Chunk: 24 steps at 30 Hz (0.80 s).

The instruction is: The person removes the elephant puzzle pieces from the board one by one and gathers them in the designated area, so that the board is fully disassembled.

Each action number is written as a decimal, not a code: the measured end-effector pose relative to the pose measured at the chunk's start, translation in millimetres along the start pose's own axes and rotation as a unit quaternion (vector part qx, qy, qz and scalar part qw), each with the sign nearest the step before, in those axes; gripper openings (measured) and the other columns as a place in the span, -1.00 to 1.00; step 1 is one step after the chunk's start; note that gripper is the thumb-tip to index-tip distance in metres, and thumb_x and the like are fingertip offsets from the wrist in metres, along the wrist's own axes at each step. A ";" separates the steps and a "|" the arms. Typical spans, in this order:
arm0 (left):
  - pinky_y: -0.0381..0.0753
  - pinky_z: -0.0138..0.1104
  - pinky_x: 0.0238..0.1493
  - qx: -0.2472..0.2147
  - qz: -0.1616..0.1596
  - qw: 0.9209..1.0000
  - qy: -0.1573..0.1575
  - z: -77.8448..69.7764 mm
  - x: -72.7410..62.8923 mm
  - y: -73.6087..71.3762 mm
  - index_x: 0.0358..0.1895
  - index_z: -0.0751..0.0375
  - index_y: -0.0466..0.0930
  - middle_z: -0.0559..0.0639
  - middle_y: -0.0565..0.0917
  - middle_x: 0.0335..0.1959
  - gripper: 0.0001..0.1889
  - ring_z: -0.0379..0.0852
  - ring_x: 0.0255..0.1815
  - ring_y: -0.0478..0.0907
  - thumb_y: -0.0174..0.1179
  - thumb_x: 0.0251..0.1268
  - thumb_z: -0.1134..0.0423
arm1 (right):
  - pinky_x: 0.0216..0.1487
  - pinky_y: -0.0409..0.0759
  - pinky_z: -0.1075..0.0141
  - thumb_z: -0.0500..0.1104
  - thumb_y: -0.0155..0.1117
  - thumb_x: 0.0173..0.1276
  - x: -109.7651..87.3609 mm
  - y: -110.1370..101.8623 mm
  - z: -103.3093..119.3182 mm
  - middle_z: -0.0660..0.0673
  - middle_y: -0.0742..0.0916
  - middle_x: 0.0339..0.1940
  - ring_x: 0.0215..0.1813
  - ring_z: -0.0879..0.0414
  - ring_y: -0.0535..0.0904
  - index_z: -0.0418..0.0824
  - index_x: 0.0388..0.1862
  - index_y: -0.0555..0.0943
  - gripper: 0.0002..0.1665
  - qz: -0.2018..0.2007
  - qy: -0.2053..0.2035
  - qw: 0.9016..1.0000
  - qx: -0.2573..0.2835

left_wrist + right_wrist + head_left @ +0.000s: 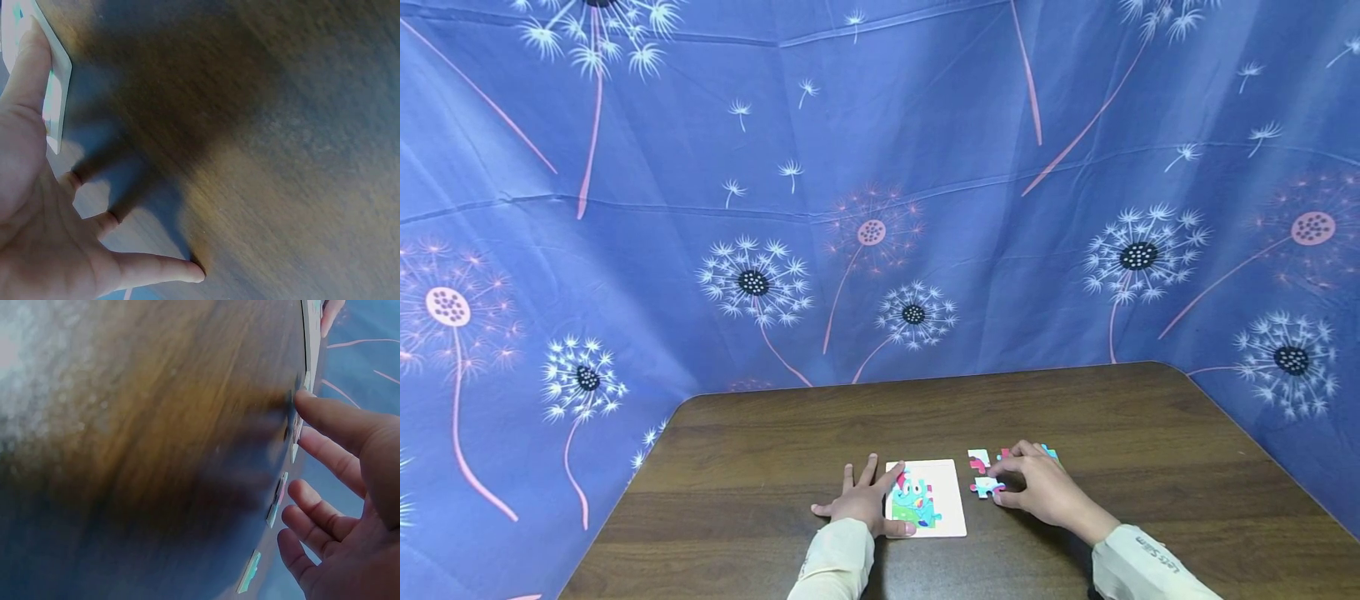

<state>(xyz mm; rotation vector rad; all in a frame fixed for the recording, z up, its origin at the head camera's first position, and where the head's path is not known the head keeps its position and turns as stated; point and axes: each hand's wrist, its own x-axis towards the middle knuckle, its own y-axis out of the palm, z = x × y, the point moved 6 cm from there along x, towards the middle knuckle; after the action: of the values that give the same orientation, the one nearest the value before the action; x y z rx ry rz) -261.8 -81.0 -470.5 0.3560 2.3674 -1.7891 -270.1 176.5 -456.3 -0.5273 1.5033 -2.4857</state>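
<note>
A pale square puzzle board lies on the table, its left part filled with a picture of a blue cartoon elephant. My left hand rests at the board's left side with fingers spread; the thumb and index finger lie over the board, the others on the table. To the right of the board, my right hand pinches a jigsaw piece, white and blue with red, between thumb and index finger. In the right wrist view the thumb is at the piece's near edge, with the other fingers loosely bent.
Just behind the pinched piece lies a red and white jigsaw piece. More pieces, one of them blue-green, are partly hidden behind my right hand. The brown wooden table ends at a blue dandelion-print cloth.
</note>
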 end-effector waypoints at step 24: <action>0.21 0.65 0.02 0.016 0.001 1.000 -0.006 -0.1 1.2 0.3 0.55 -0.41 0.23 -0.09 0.14 0.63 -0.01 0.22 0.63 -0.01 0.52 -0.04 -0.23 | 0.03 0.52 -0.12 -0.06 0.65 0.08 -0.4 0.9 0.7 -0.09 0.64 -0.03 0.02 -0.09 0.54 0.00 -0.12 0.78 -0.64 0.002 0.003 1.000 -0.002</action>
<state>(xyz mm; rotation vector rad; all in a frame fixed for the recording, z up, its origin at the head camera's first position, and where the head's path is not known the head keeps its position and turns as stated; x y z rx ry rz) -262.8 -80.7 -471.0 0.3494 2.3307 -1.8258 -269.5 175.6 -456.8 -0.5176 1.5102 -2.4841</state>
